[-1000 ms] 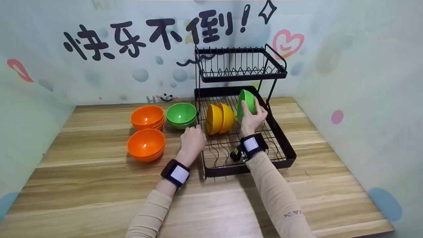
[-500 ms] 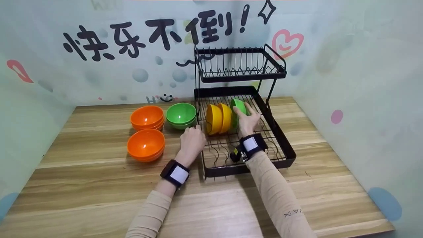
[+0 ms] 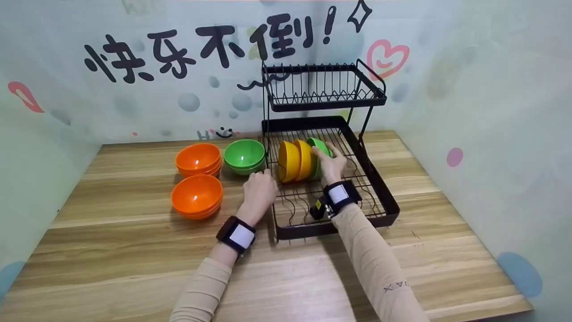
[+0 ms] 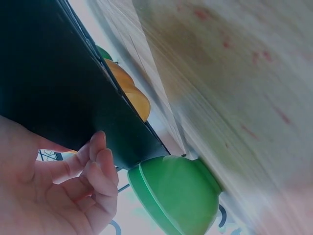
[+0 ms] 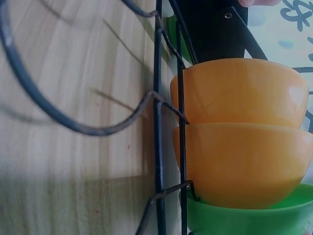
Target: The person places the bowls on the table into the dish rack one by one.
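Observation:
In the head view my right hand (image 3: 334, 167) grips a green bowl (image 3: 320, 144), its fingers over the rim and outside. That bowl stands on edge in the lower tier of a black two-tier dish rack (image 3: 330, 229). Two yellow bowls (image 3: 290, 162) stand on edge just left of it; in the right wrist view the nearer yellow bowl (image 5: 239, 164) sits partly inside the green bowl (image 5: 244, 219). My left hand (image 3: 260, 192) holds the rack's left side wall, fingers curled against the black wall (image 4: 58, 73) in the left wrist view.
Stacked green bowls (image 3: 244, 154) stand on the wooden table (image 3: 111, 250) close to the rack's left side. Further left are two stacks of orange bowls, one behind (image 3: 198, 157) and one in front (image 3: 197, 197). The rack's upper tier (image 3: 328, 107) overhangs the back.
My right hand has lowered the green bowl and moved it left, up against the yellow bowls in the rack. The left hand has stayed at the rack's side.

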Tool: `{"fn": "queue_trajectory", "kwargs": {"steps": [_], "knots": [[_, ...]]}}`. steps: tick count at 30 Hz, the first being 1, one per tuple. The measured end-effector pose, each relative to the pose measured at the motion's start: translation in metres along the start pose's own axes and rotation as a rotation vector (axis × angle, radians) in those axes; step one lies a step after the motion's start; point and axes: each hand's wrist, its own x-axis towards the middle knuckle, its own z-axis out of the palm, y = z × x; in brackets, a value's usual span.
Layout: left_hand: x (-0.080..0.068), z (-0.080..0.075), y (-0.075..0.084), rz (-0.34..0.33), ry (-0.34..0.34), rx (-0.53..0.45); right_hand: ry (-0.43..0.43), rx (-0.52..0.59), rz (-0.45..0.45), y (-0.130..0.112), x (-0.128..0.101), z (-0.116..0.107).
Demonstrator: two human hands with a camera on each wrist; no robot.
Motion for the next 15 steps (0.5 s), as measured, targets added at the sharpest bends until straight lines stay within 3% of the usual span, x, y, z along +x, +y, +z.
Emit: {"fn": "queue_trajectory", "kwargs": {"steps": [9,15], "knots": [[0.0002,0.0006,-0.0004,0.007,0.025,-0.004,-0.025,0.036,0.027,0.0012,0.0006,0.0019],[-0.0001,0.0008,0.0001,0.012,0.036,-0.001,-0.041,-0.034,0.04,0.0007,-0.0001,0.0014]]}}
